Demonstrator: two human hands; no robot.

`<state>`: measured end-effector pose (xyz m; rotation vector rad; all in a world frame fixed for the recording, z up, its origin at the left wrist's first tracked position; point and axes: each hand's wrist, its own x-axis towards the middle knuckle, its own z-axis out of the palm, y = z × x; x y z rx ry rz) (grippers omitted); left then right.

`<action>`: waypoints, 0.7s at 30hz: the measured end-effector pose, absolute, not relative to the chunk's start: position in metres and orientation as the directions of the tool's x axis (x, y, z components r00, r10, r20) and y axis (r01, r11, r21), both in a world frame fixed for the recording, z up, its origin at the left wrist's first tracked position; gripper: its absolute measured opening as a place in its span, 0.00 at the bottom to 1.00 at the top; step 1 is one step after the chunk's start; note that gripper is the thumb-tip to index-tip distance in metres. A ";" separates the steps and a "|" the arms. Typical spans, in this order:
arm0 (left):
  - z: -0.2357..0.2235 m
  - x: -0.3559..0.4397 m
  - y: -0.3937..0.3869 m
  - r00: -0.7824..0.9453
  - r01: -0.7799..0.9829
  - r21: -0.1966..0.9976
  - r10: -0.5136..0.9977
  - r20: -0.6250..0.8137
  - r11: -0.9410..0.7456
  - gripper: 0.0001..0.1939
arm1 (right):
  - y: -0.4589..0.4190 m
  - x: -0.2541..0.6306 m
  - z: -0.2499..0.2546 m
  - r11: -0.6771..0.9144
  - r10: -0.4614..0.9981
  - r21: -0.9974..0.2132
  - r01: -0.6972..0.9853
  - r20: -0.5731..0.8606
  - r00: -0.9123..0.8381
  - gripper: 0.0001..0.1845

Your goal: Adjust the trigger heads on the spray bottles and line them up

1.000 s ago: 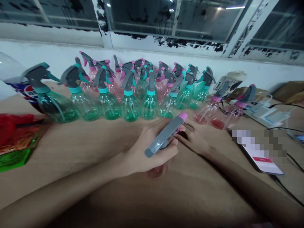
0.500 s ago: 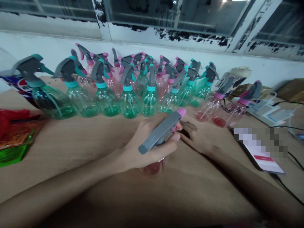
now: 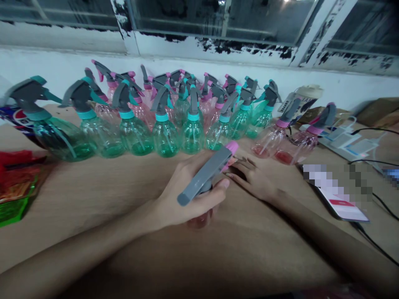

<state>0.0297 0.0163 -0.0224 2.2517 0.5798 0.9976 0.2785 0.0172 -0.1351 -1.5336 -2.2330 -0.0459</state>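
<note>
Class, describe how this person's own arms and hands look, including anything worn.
The left hand and right hand are ungloved. Both forearms are slim, with no sleeve, watch or bracelet in view. No markings can be made out; blur leaves rings uncertain.

Pepsi logo (image 3: pixel 21 115) on a dark bottle (image 3: pixel 31 135), small "COFFEE" (image 3: pixel 284 107) and larger "JA" (image 3: pixel 307 99) on a pale-lidded container (image 3: pixel 303 102)
</note>
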 end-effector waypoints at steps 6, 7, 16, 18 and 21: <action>-0.021 0.030 0.015 0.618 0.165 0.690 0.619 0.484 -0.704 0.13 | 0.015 0.278 -0.133 0.385 0.884 -0.231 0.894 0.371 -0.285 0.28; -0.021 0.030 0.015 0.619 0.160 0.691 0.617 0.486 -0.705 0.14 | 0.015 0.278 -0.133 0.385 0.884 -0.233 0.893 0.369 -0.285 0.29; -0.021 0.032 0.015 0.638 0.196 0.687 0.623 0.453 -0.700 0.15 | 0.007 0.269 -0.135 0.407 0.882 -0.230 0.884 0.352 -0.314 0.34; -0.019 0.031 0.014 0.635 0.223 0.675 0.630 0.447 -0.703 0.12 | 0.004 0.265 -0.137 0.420 0.879 -0.230 0.878 0.345 -0.330 0.35; -0.015 0.031 0.013 0.649 0.248 0.671 0.634 0.420 -0.698 0.04 | 0.001 0.263 -0.138 0.432 0.878 -0.232 0.871 0.331 -0.347 0.35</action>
